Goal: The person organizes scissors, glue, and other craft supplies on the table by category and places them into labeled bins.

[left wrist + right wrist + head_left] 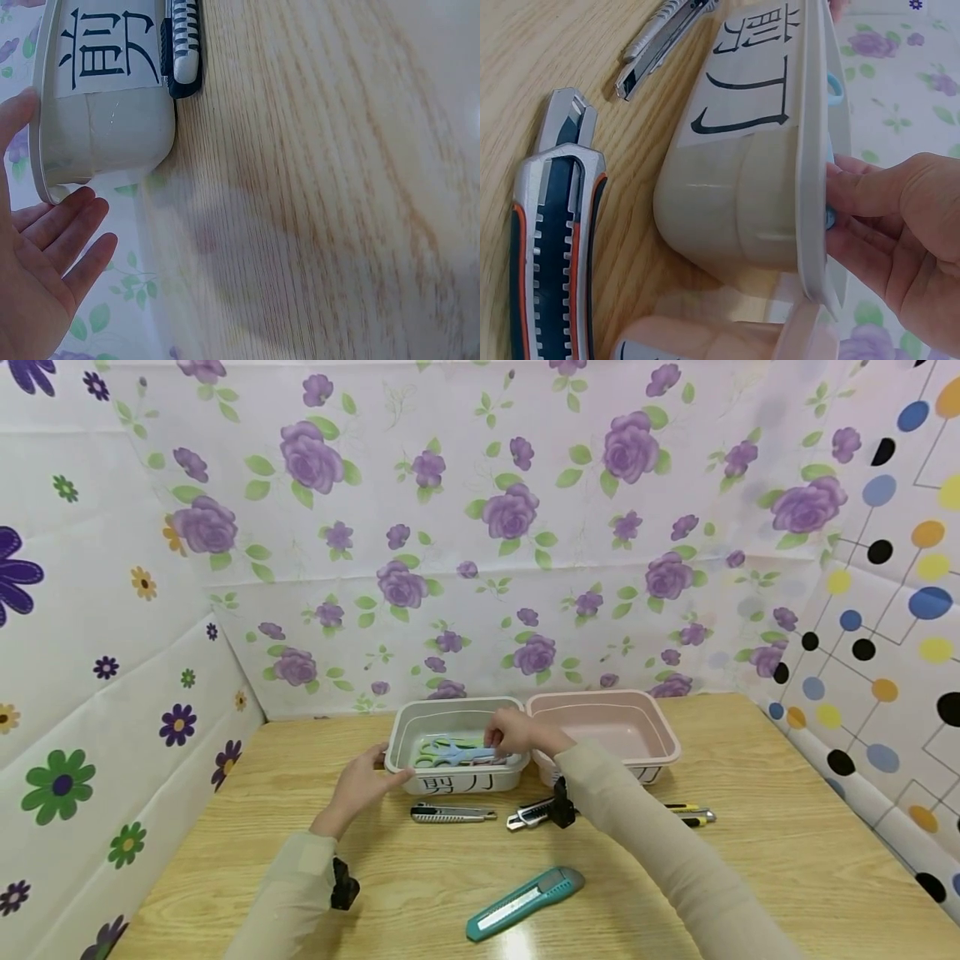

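Note:
My right hand [512,732] reaches into the right end of the grey basket [465,702] and pinches light blue scissors [452,750]; a bit of their blue handle shows between the fingertips in the right wrist view. Green-handled scissors [424,761] lie beside them in the basket. At the basket's left front corner is my left hand [366,783], its thumb on the front rim. In the left wrist view its extended fingers [71,225] touch the end of the rim. The basket's front carries a white label [742,75] with large black characters.
A pink basket [602,696] stands against the grey one's right side. In front lie a silver utility knife [452,812], a black, silver and orange one [555,225], and yellow-black knives [693,815] partly behind the right sleeve. Nearer is a teal utility knife [525,903]. Flowered cloth [465,610] hangs behind.

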The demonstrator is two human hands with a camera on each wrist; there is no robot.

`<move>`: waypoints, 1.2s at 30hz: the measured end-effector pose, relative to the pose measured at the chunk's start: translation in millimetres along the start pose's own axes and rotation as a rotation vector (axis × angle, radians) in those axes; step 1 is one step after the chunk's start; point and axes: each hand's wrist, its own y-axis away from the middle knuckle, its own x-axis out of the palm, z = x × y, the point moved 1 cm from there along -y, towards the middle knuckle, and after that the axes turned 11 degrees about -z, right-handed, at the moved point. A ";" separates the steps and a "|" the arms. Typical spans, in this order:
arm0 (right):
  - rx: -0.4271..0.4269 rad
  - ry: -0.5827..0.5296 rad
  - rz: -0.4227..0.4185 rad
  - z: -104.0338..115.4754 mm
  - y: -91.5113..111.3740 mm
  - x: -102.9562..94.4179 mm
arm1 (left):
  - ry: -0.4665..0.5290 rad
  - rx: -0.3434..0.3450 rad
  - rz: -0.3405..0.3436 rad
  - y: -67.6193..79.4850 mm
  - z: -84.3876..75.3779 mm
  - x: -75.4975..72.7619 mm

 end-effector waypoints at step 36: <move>0.032 -0.204 -0.058 -33.8 56.9 -46.5 | 0.002 -0.016 0.005 1.0 -0.5 1.2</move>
